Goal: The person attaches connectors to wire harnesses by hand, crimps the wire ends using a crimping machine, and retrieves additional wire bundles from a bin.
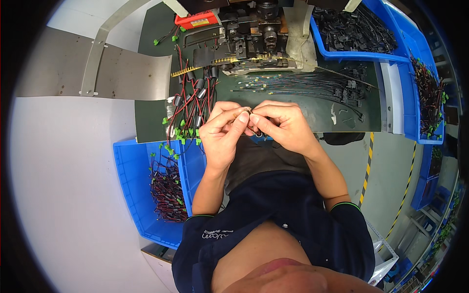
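1. machine (254, 41): on worktop (320, 115), middle, toward back edge.
2. tray (195, 20): left of machine, at back edge.
3. wire leads (198, 97): left part, reaching front left corner.
4. cables (312, 85): before machine, right part.
5. back bin (361, 56): back right corner, cables inside.
6. side bin (413, 122): beyond right edge, leads inside.
7. front bin (134, 180): before front left corner, leads inside.

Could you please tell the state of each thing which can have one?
Left hand: pinched, holding small item
Right hand: pinched at same item
Lower-left blue bin: partly filled with red-black cables
Upper-right blue bin: heaped with dark cables
Loose black cables: spread lengthwise
Machine: running or stopped, cannot tell
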The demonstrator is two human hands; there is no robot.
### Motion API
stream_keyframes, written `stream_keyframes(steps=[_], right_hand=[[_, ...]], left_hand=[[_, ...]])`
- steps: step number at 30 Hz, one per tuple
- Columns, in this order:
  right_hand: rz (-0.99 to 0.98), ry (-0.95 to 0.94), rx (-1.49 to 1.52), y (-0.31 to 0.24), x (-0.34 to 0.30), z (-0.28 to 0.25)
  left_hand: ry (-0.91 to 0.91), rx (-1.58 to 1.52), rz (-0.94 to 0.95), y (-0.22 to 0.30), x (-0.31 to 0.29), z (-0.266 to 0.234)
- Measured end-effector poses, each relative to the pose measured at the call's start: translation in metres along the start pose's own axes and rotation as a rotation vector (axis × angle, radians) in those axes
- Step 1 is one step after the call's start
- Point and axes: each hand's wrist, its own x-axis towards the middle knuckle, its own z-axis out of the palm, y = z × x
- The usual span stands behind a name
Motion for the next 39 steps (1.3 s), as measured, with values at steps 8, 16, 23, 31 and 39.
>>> stream_keyframes(steps=[8, 16, 23, 31, 39], right_hand=[[-0.029, 0.079, -0.013, 0.007, -0.001, 0.005], [-0.056, 0.195, 0.093, 0.015, -0.001, 0.004], [-0.062, 0.043, -0.178, -0.004, -0.001, -0.007], [-0.096, 0.019, -0.379, -0.016, -0.005, -0.005], [-0.152, -0.042, -0.488, -0.027, -0.007, -0.002]], left_hand=[[0.026, 0.012, -0.026, 0.000, 0.001, 0.002], [-0.019, 0.194, 0.107, -0.002, -0.003, -0.012], [-0.277, 0.710, 0.335, 0.038, 0.029, -0.011], [-0.442, 0.826, 0.335, 0.053, 0.034, -0.005], [-0.412, 0.860, 0.443, 0.057, 0.026, 0.000]])
